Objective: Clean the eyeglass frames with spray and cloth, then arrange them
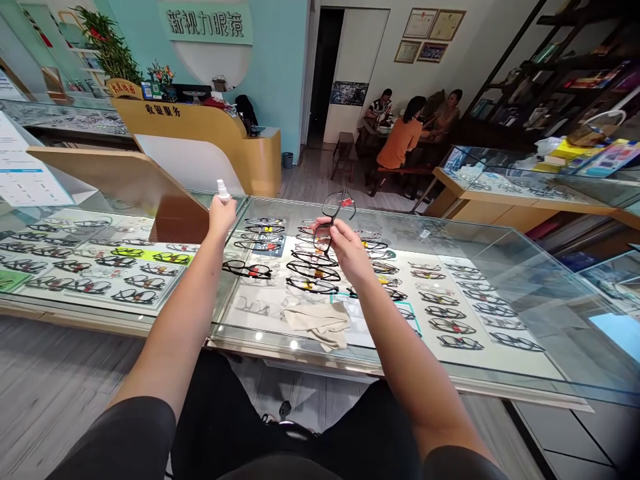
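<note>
Cloth [320, 321] on glass bench [240, 335]. Right hand [347, 248] pinches glasses [336, 205] above bench: black frame, clear lenses, red tag [348, 202]. Left hand [221, 217] wraps white bottle [223, 192]. Beyond, desk [180, 120] reads "收银服务"; wall sign [207, 39], "新视力眼镜".

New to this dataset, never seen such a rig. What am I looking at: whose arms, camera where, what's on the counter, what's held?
No machine here: a person works with two bare hands. The single picture comes from a camera on their head, looking forward and down. The left hand holds a small bottle with a white top; the right hand holds up dark-framed glasses. Beneath is a glass counter displaying rows of eyeglasses, with a beige cloth lying near the person.
</note>
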`<state>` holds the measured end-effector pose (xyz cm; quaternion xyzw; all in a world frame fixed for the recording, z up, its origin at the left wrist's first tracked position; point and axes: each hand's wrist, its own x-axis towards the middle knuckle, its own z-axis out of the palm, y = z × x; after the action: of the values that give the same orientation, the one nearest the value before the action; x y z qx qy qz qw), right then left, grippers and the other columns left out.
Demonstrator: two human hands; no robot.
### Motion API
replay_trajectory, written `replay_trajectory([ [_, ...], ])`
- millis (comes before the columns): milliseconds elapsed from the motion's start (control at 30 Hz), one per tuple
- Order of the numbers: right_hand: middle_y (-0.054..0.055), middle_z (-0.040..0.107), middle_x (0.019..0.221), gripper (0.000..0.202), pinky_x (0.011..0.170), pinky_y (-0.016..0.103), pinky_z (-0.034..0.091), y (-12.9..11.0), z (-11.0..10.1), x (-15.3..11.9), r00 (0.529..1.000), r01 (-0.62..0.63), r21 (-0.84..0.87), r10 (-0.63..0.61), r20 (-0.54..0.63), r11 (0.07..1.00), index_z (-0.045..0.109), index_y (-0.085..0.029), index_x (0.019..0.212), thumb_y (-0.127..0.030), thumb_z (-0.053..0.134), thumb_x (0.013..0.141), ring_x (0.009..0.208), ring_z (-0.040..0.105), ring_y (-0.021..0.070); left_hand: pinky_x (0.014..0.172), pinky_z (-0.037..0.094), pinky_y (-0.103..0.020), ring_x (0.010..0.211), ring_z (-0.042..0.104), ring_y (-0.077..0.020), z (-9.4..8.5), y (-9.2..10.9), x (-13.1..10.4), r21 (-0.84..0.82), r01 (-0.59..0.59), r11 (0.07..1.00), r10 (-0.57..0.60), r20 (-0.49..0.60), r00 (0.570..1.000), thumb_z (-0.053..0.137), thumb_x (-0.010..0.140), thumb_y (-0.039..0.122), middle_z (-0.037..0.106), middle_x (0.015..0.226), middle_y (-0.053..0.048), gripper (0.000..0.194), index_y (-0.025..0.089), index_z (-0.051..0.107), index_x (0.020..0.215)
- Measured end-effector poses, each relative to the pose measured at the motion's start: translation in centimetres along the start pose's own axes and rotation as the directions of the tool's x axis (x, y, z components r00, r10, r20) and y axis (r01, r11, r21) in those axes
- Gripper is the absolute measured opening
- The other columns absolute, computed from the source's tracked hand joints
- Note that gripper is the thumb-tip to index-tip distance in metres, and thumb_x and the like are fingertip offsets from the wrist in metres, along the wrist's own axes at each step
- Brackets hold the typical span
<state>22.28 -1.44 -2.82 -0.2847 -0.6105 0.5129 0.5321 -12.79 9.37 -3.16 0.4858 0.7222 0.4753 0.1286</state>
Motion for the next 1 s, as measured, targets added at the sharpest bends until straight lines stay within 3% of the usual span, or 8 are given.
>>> replay_trajectory([
  [200,0.007,0.083,0.133,0.046,0.115,0.046,0.056,0.4,-0.1,0.0,1.000,-0.002,-0.001,0.002,0.011,1.000,0.077,-0.031,0.130,-0.068,0.072,0.103,0.125,0.075,0.0282,0.098,0.052,-0.042,0.114,0.075,-0.0352,-0.1,-1.3,0.1,0.118,0.074,0.990,-0.083,0.069,0.994,0.083,0.078,0.022,0.084,0.112,-0.015,0.020,0.018,0.077,0.096],
  [467,0.006,0.082,0.135,0.045,0.117,0.045,0.056,0.4,-0.1,-0.1,1.000,0.002,-0.014,-0.002,0.018,1.000,0.076,-0.031,0.131,-0.067,0.070,0.104,0.128,0.075,0.0282,0.095,0.053,-0.044,0.113,0.077,-0.0391,0.1,-1.6,0.1,0.211,0.084,0.974,-0.114,0.135,0.984,0.088,0.073,0.017,0.085,0.112,-0.017,0.023,0.019,0.074,0.091],
  [833,0.008,0.083,0.134,0.051,0.111,0.044,0.059,0.1,-0.1,0.0,1.000,-0.014,-0.014,0.014,0.009,1.000,0.075,-0.030,0.130,-0.072,0.072,0.101,0.126,0.075,0.0284,0.093,0.052,-0.043,0.120,0.076,-0.0409,0.0,-1.1,-0.2,0.261,0.087,0.962,-0.127,0.139,0.982,0.093,0.074,0.019,0.084,0.128,-0.022,0.031,0.018,0.074,0.099],
  [1000,0.008,0.084,0.133,0.052,0.109,0.044,0.059,-0.3,0.0,0.0,1.000,-0.022,-0.009,0.022,-0.002,1.000,0.075,-0.030,0.129,-0.073,0.073,0.099,0.126,0.075,0.0291,0.110,0.052,-0.047,0.136,0.070,-0.0425,-0.3,0.2,-0.9,0.269,0.054,0.962,-0.078,0.080,0.994,0.086,0.080,0.018,0.077,0.145,-0.024,0.051,0.014,0.072,0.129],
])
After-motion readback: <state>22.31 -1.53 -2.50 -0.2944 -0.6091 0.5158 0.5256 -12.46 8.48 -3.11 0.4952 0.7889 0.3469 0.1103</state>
